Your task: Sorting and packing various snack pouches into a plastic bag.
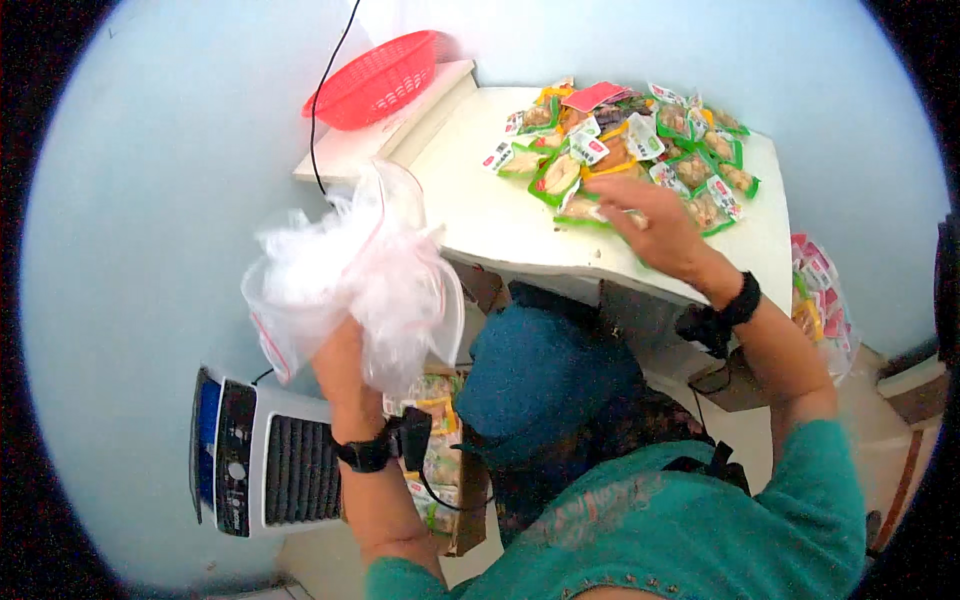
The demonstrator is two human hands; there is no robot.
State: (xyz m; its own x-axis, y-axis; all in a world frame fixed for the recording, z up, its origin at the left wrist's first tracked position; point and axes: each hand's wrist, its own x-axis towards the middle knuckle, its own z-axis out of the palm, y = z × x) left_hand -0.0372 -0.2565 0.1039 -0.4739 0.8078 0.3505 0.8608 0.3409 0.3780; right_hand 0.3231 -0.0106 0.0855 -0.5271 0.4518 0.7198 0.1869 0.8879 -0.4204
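Note:
A bunch of clear plastic zip bags (360, 262) is held in my left hand (346, 356), left of the white table (495, 217); the bags cover most of its fingers. My right hand (649, 225) is over the near edge of a pile of small sealed food packets (690, 171) with green or yellow borders. Its fingers touch or hover just above a green-edged packet (581, 210); whether they grip it cannot be told. Red packets (596, 96) lie on top at the far side of the pile.
A red plastic basket (375, 82) rests on a raised white ledge (450, 82) at the back left, with a black cable hanging before it. An air cooler (285, 465) stands at the lower left, beside a cardboard box (472, 510) of packets. A clear bag of packets (825, 300) is right of the table.

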